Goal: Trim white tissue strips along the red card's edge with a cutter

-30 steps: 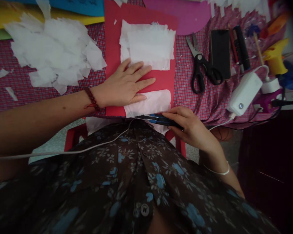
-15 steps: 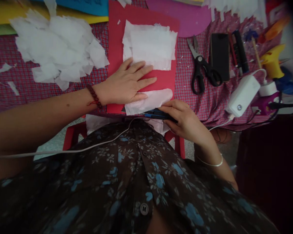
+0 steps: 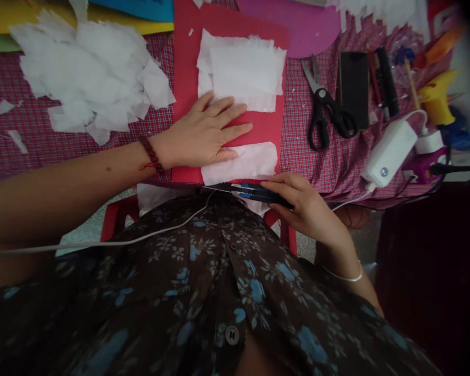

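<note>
My left hand [image 3: 206,133] lies flat with fingers stretched out on a red sheet of paper [image 3: 266,130], between two patches of white tissue. The lower tissue strip [image 3: 245,162] hangs over the table's near edge. My right hand [image 3: 303,203] is closed around a small black and blue cutting tool [image 3: 245,190], held level at the near edge of the red sheet with its tip pointing left under the strip. A larger layered white tissue [image 3: 243,70] lies on the sheet's far part.
A heap of torn white tissue [image 3: 90,73] covers the checked cloth at left. Right of the red sheet lie black scissors [image 3: 323,109], a black phone [image 3: 353,89], pens, a white charger [image 3: 389,151] and a yellow object [image 3: 436,96]. Coloured sheets lie at the far edge.
My right hand moved the cutting tool up against the lower tissue strip, then back down toward me to the sheet's near edge. My left hand has stayed flat on the red sheet.
</note>
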Demonstrator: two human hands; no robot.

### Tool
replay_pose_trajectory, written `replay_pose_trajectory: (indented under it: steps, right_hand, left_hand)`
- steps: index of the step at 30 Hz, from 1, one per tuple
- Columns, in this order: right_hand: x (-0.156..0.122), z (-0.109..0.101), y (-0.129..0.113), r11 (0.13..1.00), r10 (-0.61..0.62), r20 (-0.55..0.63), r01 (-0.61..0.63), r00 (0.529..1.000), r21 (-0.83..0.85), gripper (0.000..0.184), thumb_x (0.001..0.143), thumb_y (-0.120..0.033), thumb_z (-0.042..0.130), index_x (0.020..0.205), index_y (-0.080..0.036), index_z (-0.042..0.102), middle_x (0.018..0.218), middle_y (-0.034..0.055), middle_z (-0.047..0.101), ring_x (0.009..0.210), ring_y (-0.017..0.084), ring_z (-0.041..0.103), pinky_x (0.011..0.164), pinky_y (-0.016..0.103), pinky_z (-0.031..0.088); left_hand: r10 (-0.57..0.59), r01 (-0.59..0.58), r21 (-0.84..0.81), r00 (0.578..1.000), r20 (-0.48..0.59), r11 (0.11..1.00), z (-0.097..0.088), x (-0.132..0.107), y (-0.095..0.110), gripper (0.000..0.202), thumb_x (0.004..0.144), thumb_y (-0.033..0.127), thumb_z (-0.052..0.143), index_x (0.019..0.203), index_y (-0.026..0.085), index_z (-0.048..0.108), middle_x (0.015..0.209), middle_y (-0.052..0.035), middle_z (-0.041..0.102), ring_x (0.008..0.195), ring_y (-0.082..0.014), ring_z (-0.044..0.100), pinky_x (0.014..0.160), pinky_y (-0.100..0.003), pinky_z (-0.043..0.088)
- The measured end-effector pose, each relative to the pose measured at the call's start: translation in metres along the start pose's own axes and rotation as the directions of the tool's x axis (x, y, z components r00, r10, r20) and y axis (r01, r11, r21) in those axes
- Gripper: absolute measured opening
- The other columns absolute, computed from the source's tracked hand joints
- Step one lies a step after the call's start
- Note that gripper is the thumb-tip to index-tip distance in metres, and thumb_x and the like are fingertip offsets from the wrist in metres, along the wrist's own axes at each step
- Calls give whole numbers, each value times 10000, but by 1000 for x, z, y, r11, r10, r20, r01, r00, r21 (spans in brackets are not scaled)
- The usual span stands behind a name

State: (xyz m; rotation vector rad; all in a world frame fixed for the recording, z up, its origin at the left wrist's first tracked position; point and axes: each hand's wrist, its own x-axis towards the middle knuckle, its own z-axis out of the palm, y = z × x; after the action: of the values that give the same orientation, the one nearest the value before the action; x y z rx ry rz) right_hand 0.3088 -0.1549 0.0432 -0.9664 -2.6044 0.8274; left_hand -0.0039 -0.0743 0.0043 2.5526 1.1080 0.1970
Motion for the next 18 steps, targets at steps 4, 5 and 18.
replay_pose_trajectory:
  steps: [4, 5, 18]
  right_hand:
    - [-13, -10, 2, 993, 28, 3, -28, 1000, 111, 542, 969, -101, 696, 1485, -262, 650, 1265, 123, 712, 1166, 296, 702, 998, 486, 611]
    - [-15, -12, 4, 988, 41, -13, -39, 999, 149, 548, 969, -114, 706, 1487, -285, 655, 1261, 111, 715, 1160, 290, 705, 991, 476, 613]
    - [-4, 19, 56, 917, 279, -644, -397, 713, -42, 444, 875, -233, 712, 1317, -222, 751, 1187, 136, 727, 1118, 338, 690, 1020, 615, 574]
  left_hand:
    - [-14, 14, -39, 1000, -21, 999, -4, -2, 4, 630, 1064, 416, 590, 1644, 188, 493, 1816, -97, 304, 1676, -364, 238, 1358, -674, 62]
    - [-17, 16, -50, 999, -30, 999, -5, -2, 5, 617, 1057, 409, 600, 1632, 203, 512, 1811, -88, 319, 1676, -362, 246, 1363, -666, 67]
    - [-30, 30, 54, 1000, 4, 998, -3, -2, 2, 619, 1094, 455, 548, 1682, 280, 468, 1816, -91, 306, 1686, -404, 228, 1351, -666, 126]
